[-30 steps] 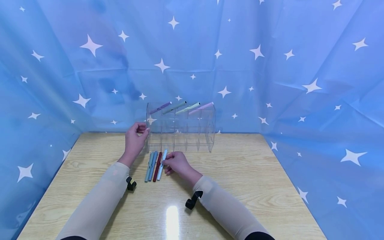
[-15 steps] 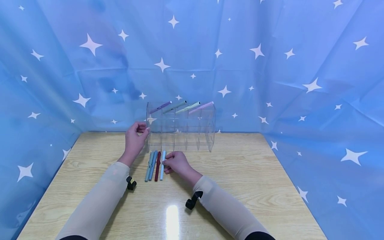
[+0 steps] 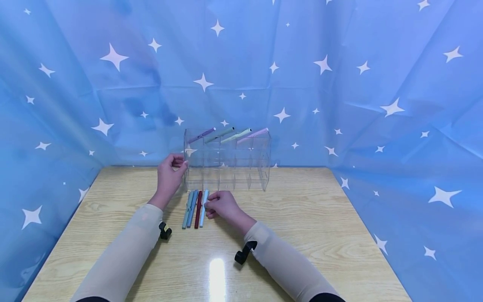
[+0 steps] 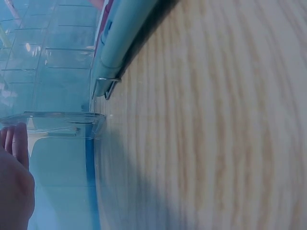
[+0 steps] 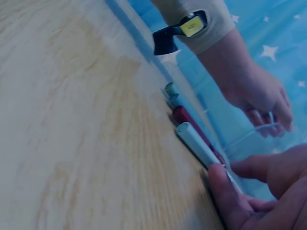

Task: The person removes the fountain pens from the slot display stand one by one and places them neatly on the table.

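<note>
My left hand (image 3: 170, 176) grips the left side wall of a clear compartment rack (image 3: 227, 183), thumb in front. In the left wrist view that hand (image 4: 15, 184) is at the rack's edge. The thumb and fingers of my right hand (image 3: 226, 206) pinch a light-blue pen (image 3: 202, 216) lying on the table before the rack. Left of it lie a dark red pen (image 3: 198, 212), a blue pen (image 3: 192, 209) and a teal pen (image 3: 186, 212), side by side. In the right wrist view the light-blue pen (image 5: 194, 143) shows beside the red one.
Several pens lean in the rack's top row: purple (image 3: 201, 135), dark green (image 3: 220, 134), light green (image 3: 237, 136) and pink (image 3: 254, 135). The wooden table (image 3: 302, 218) meets a blue star-patterned curtain (image 3: 241, 54) behind the rack.
The light-blue pen has turned in my right hand and leans less than a second ago; its near end shifted right, then slightly back left. The red pen also stands slightly straighter. My left hand stays put.
</note>
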`<state>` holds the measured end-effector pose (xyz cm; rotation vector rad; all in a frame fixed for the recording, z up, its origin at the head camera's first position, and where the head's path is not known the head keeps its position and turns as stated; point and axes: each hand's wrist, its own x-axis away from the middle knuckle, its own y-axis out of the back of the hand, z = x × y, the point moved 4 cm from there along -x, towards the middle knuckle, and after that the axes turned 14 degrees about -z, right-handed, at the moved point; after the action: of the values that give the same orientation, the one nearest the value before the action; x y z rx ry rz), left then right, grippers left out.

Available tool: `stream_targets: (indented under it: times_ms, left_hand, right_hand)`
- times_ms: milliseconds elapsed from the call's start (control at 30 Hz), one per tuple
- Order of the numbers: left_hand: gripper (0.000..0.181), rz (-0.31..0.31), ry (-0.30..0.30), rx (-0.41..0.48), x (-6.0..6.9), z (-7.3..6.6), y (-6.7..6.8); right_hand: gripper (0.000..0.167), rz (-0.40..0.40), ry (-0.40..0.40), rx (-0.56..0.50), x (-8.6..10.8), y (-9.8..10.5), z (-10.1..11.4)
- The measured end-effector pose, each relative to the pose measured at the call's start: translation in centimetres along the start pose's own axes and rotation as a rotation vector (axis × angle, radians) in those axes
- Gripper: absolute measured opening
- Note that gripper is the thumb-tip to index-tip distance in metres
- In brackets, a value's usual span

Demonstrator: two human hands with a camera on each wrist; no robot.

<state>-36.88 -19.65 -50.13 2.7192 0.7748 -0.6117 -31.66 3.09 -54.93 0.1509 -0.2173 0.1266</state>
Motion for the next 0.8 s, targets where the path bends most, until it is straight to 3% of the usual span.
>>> stream_targets:
  times_ms: [300, 567, 800]
  left_hand:
    - [0.026, -0.007, -0.006, -0.005, -0.1, 0.1, -0.1]
    - [0.024, -0.012, -0.012, -0.003, -0.1, 0.2, -0.1]
    - [0.027, -0.008, -0.010, -0.012, -0.1, 0.3, -0.1]
  right_hand:
    - [0.038, -0.011, -0.012, -0.010, 0.0, 0.9, 0.4]
    - [0.042, -0.034, 0.112, 0.014, -0.3, 2.7, 2.3]
    - [0.044, -0.155, 0.204, -0.009, -0.5, 5.6, 4.9]
